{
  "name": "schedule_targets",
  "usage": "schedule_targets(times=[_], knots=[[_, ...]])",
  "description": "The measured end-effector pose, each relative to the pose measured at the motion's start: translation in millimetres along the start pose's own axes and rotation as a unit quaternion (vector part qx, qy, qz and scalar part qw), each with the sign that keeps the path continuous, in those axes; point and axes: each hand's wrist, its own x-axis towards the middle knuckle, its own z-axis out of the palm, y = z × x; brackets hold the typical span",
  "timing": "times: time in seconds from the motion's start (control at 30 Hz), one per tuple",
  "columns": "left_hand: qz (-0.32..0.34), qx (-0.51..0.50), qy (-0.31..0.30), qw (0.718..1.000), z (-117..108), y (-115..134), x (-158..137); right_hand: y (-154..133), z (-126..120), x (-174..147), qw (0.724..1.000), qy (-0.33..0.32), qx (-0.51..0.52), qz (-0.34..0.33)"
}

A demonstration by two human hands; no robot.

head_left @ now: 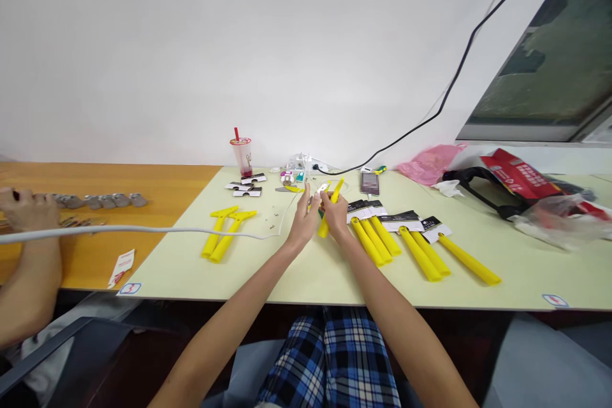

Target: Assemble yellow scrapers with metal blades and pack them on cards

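My right hand (336, 211) is closed around a yellow plastic tool (324, 227) with a long tapered handle, held tilted above the table. Close beside it, my left hand (303, 222) has its fingers drawn together near a small white piece; what exactly it grips is too small to make out. To the left lie two yellow T-shaped scrapers (233, 236), side by side. On the right, several yellow handles (367, 242) rest with black-and-white header cards (401, 221) at their tops. More folded cards (246, 190) lie at the back left.
At the back stand a plastic cup with a red straw (243, 158) and a power strip (310, 164). A phone (370, 183), pink bag (430, 164) and red packaging (521, 175) lie rightward. A white cable (191, 229) crosses leftward, where a co-worker's hand (29, 209) works by grey parts.
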Motion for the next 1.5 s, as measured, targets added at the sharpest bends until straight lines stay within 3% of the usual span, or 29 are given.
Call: schedule_targets(times=[0.13, 0.27, 0.4, 0.47, 0.57, 0.83, 1.0, 1.17, 1.37, 1.5], knots=[[0.031, 0.029, -0.017, 0.999, 4.7, 4.4, 6.2, -5.9, 3.8, -5.8, 0.982, 0.064, -0.108, -0.14], [0.021, -0.094, 0.016, 0.995, 13.2, 0.0, 23.7, -2.4, 3.5, -2.6, 0.979, 0.057, -0.133, -0.142], [-0.08, -0.285, 0.054, 0.954, 20.7, -15.2, 39.9, 7.9, 4.3, 4.6, 0.979, 0.038, -0.167, -0.111], [-0.128, -0.324, 0.077, 0.934, 21.6, -24.4, 46.4, 12.2, 6.4, 6.8, 0.978, 0.036, -0.177, -0.1], [-0.151, -0.343, 0.097, 0.922, 18.5, -34.8, 54.8, 14.3, 9.6, 7.7, 0.983, 0.033, -0.158, -0.084], [-0.137, -0.421, 0.1, 0.891, -16.8, -40.7, 61.6, -0.5, 9.8, 1.5, 0.998, -0.047, 0.007, 0.042], [-0.145, -0.455, 0.054, 0.877, -35.5, -47.6, 56.3, -9.4, 12.0, -2.5, 0.963, -0.105, 0.169, 0.181], [-0.142, -0.463, 0.038, 0.874, -38.1, -48.5, 55.3, -10.7, 13.6, -7.0, 0.942, -0.14, 0.198, 0.232], [-0.132, -0.485, 0.069, 0.862, -47.9, -39.0, 57.9, -15.2, 7.4, -6.9, 0.896, -0.187, 0.292, 0.279], [-0.134, -0.502, 0.086, 0.85, -55.0, -34.0, 59.1, -14.5, 7.0, -5.4, 0.901, -0.201, 0.285, 0.258]])
